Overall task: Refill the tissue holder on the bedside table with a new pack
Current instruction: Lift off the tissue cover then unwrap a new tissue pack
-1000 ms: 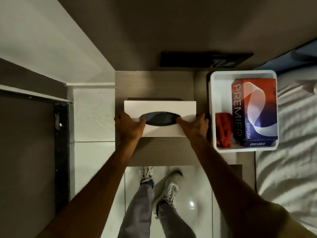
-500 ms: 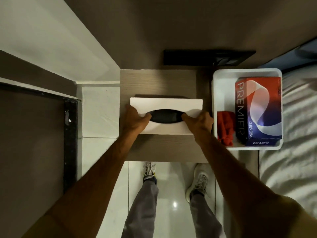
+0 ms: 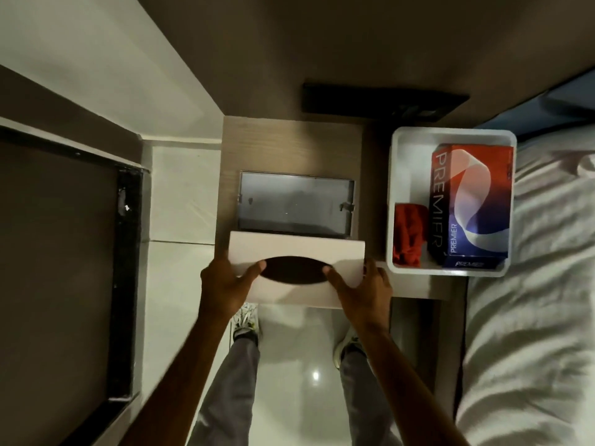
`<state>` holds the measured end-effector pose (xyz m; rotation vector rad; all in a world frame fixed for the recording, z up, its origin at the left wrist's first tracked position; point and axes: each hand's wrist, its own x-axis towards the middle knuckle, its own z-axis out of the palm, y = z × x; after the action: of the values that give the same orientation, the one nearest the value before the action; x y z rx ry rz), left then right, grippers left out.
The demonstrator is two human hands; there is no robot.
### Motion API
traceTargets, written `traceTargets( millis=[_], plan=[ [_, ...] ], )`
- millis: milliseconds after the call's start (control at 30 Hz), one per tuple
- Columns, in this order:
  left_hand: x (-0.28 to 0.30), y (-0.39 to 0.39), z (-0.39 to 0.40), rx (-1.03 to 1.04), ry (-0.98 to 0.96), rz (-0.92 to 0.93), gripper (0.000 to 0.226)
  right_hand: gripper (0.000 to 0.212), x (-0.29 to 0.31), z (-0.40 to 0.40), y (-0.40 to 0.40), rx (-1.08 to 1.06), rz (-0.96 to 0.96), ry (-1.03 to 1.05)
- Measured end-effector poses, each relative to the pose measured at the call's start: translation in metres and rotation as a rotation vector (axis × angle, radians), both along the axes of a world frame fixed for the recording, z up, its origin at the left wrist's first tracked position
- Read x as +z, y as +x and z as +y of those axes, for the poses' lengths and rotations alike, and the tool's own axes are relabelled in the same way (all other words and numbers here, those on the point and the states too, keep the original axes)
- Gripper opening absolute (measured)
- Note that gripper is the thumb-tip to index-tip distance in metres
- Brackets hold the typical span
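The white tissue holder cover (image 3: 296, 249), with a dark oval slot on top, is lifted off and held over the near edge of the wooden bedside table (image 3: 289, 146). My left hand (image 3: 225, 281) grips its left end and my right hand (image 3: 363, 288) grips its right end. Behind the cover, the holder's grey rectangular base plate (image 3: 294, 204) with small metal clips lies bare on the table. A new red-and-blue PREMIER tissue pack (image 3: 471, 204) stands in a white bin (image 3: 402, 156) to the right.
A red cloth (image 3: 409, 233) lies in the bin beside the pack. The bed with white sheets (image 3: 531, 300) is at the right. A dark switch panel (image 3: 383, 98) sits on the wall behind the table. My feet stand on glossy floor tiles below.
Both hands have lifted the white cover off and pulled it toward me. The grey base plate, hidden before, is now exposed on the table.
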<state>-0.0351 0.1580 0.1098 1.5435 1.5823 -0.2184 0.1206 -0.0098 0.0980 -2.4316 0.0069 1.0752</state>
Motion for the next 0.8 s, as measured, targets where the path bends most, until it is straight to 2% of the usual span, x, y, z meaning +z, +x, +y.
traceTargets(
  millis=[267, 400, 500, 567, 667, 733, 800],
  plan=[
    [-0.038, 0.003, -0.011, 0.027, 0.085, 0.052, 0.073, 0.083, -0.035, 0.004, -0.005, -0.001, -0.042, -0.015],
    [-0.045, -0.004, -0.015, -0.029, 0.179, 0.058, 0.07, 0.087, -0.021, 0.004, 0.003, 0.146, -0.076, 0.024],
    [-0.038, -0.006, -0.017, -0.095, 0.252, 0.045, 0.064, 0.069, 0.009, -0.022, 0.033, 0.322, -0.278, 0.062],
    [-0.026, -0.003, -0.02, -0.112, 0.331, 0.042, 0.06, 0.066, 0.024, -0.052, 0.071, 0.371, -0.442, 0.011],
    [-0.006, 0.007, -0.033, -0.088, 0.454, -0.038, 0.052, 0.081, 0.025, -0.09, 0.139, 0.398, -0.56, -0.23],
    [0.004, 0.024, -0.047, -0.097, 0.47, -0.079, 0.055, 0.098, 0.015, -0.101, 0.169, 0.438, -0.497, -0.332],
    [0.008, 0.045, -0.064, -0.128, 0.482, -0.14, 0.05, 0.108, 0.003, -0.103, 0.18, 0.465, -0.425, -0.321]
  ],
)
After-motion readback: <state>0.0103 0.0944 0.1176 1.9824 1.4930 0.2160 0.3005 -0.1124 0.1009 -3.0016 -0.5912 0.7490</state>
